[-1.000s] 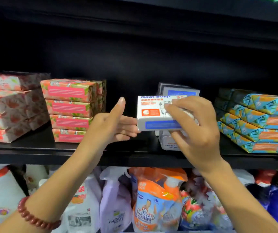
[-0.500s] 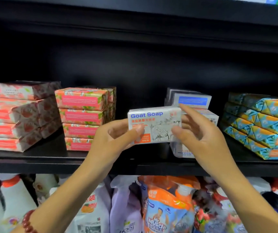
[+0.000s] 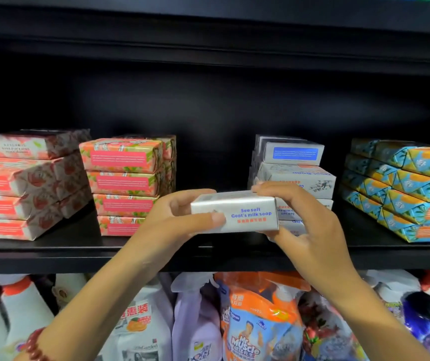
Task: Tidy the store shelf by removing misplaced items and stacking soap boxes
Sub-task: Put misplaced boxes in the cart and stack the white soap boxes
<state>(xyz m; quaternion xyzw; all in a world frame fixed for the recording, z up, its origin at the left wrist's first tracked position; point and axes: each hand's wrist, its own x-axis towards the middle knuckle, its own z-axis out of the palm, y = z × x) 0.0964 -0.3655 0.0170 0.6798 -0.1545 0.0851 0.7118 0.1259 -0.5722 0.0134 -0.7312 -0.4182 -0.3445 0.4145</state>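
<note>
While both hands are raised before the black shelf (image 3: 52,256), they hold together one silver-white box printed "Sea salt Goat's milk soap" (image 3: 245,214), a little below the middle of the head view. The left hand (image 3: 180,222) grips the box's left end: the thumb lies on the front face and the fingers curl over the top edge. The right hand (image 3: 312,230) grips the right end, with the fingers bent over the top and the thumb under the lower corner. Both hands are half closed around the box. The box is level, its long narrow side towards the camera, and it is lifted above the shelf board.

At one o'clock from it stands the stack of white goat soap boxes (image 3: 297,175), just behind the right fingers. The lower boxes of this stack are covered by the hand and the held box, so their number cannot be told, nor whether the held box touches them. At ten o'clock is a stack of orange-pink wrapped soaps (image 3: 122,178), four high. Farther at nine o'clock, the pink-and-white wrapped soaps (image 3: 18,188) are cut off by the left edge. At three o'clock, the blue-and-orange wrapped soaps (image 3: 403,194) are cut off by the right edge.

At six o'clock, on the level below, a Mr Muscle refill pouch (image 3: 258,332) shows. The bottles around it are blurred. A red bead bracelet (image 3: 35,345) on the left wrist is partly cut off at the bottom.
</note>
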